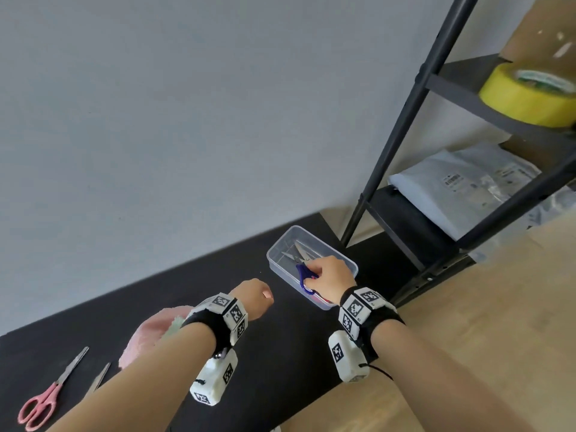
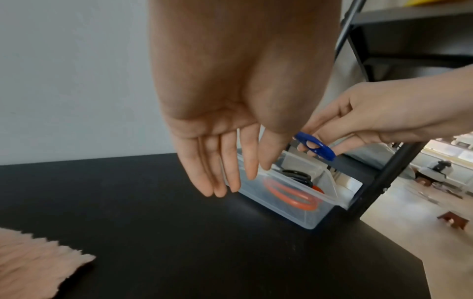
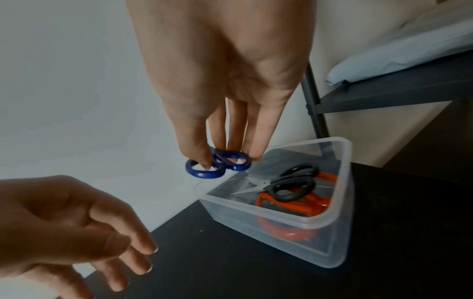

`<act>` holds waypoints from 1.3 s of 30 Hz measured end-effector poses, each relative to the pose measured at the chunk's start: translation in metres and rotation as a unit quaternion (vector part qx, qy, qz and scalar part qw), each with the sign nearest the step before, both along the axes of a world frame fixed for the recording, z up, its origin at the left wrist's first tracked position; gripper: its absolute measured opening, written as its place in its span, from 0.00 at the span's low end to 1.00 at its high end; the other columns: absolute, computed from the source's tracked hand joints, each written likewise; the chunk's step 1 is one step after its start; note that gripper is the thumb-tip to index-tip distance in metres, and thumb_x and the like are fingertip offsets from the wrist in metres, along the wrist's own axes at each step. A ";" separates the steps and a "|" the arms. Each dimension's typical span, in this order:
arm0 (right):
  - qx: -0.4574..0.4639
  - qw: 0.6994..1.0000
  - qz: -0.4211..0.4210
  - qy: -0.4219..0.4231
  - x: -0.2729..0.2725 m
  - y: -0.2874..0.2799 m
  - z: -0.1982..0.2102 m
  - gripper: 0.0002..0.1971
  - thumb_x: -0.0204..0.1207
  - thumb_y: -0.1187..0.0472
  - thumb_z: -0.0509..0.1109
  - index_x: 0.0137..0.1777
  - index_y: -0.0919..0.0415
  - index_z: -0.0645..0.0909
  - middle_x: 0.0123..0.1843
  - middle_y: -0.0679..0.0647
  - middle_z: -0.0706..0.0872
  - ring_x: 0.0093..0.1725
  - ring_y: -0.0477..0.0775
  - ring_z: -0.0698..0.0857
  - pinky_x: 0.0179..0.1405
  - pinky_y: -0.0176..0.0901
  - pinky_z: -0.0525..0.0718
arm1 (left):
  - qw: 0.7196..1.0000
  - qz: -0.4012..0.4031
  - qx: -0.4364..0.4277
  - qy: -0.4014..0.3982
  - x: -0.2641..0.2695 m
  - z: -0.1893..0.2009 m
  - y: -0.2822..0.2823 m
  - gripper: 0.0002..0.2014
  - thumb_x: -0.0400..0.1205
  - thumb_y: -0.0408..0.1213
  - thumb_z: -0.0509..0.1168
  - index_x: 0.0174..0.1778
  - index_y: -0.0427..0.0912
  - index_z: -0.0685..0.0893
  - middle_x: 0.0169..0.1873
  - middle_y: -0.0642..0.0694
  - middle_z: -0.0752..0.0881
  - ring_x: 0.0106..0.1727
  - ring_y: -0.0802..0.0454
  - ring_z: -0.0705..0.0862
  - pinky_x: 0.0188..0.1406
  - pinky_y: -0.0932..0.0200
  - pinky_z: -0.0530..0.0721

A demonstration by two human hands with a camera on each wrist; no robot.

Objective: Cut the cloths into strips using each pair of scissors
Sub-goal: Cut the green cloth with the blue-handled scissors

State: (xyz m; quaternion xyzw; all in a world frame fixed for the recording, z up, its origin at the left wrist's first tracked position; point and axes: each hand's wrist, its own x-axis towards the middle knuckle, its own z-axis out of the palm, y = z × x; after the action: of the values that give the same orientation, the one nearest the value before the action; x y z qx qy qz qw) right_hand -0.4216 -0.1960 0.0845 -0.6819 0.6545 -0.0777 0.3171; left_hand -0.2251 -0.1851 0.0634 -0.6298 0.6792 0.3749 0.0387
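Pinching the blue plastic-handled scissors (image 3: 217, 163) by the finger loops with the right hand (image 1: 330, 280), fingers pointing down, holding them above the near-left rim of the clear rectangular plastic container (image 3: 330, 220). Hanging relaxed and holding nothing with the left hand (image 1: 254, 296), fingers loosely extended and slightly apart, just left of the container above the black desk (image 1: 174, 294). Lying inside the container: dark grey-handled scissors (image 3: 291, 187) resting on top of orange-handled scissors (image 3: 294, 204), blades pointing toward the far end. Lying on the desk at the near left: pink-handled scissors (image 1: 46, 397), closed, with a second pair of metal blades (image 1: 99, 377) just beside them, its handle hidden behind the left forearm. Resting on the desk behind that forearm: a fluffy pink cloth (image 1: 149, 332) with a pale green piece (image 1: 174, 324) touching its upper edge. Standing to the right of the desk: a black metal shelf rack (image 1: 402, 135) carrying a roll of yellow tape (image 1: 526, 95) and, lower down, a grey plastic mailer bag (image 1: 461, 185).
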 end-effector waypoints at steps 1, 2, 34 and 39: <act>0.003 1.000 -0.007 0.000 -0.008 -0.002 -0.005 0.13 0.74 0.56 0.73 0.56 0.58 0.85 0.50 0.53 0.90 0.52 0.52 0.87 0.53 0.45 0.86 | 1.000 -0.010 0.006 -0.014 -0.006 -0.004 -0.001 0.13 0.82 0.38 0.58 0.56 0.47 0.86 0.57 0.49 0.87 0.59 0.49 0.84 0.60 0.56 0.81; 0.006 1.000 -0.015 0.000 -0.015 -0.004 -0.011 0.13 0.73 0.57 0.74 0.57 0.59 0.86 0.50 0.53 0.90 0.52 0.53 0.87 0.53 0.44 0.86 | 0.999 -0.017 0.014 -0.025 -0.012 -0.007 -0.003 0.13 0.82 0.38 0.57 0.56 0.47 0.86 0.57 0.49 0.87 0.59 0.48 0.84 0.59 0.56 0.81; -0.054 0.977 0.076 0.192 0.031 0.000 -0.022 0.12 0.82 0.57 0.62 0.58 0.60 0.83 0.57 0.55 0.85 0.56 0.56 0.85 0.53 0.45 0.85 | 0.997 0.014 0.048 -0.062 0.053 -0.016 0.029 0.15 0.82 0.38 0.55 0.57 0.50 0.86 0.57 0.49 0.87 0.58 0.48 0.85 0.58 0.56 0.81; -0.033 0.974 0.124 0.184 0.100 0.023 -0.014 0.14 0.83 0.57 0.60 0.63 0.60 0.82 0.63 0.56 0.83 0.61 0.56 0.83 0.59 0.48 0.83 | 0.997 0.061 -0.014 -0.044 0.113 -0.003 0.063 0.15 0.76 0.44 0.54 0.44 0.60 0.87 0.50 0.63 0.87 0.53 0.60 0.85 0.60 0.60 0.81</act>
State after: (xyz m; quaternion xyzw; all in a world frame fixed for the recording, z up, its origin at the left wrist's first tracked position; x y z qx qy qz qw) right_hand -0.3214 -0.1727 0.0709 -0.7707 0.6088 0.0678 0.1754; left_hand -0.1118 -0.1221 0.0604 -0.6865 0.6421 0.3393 0.0366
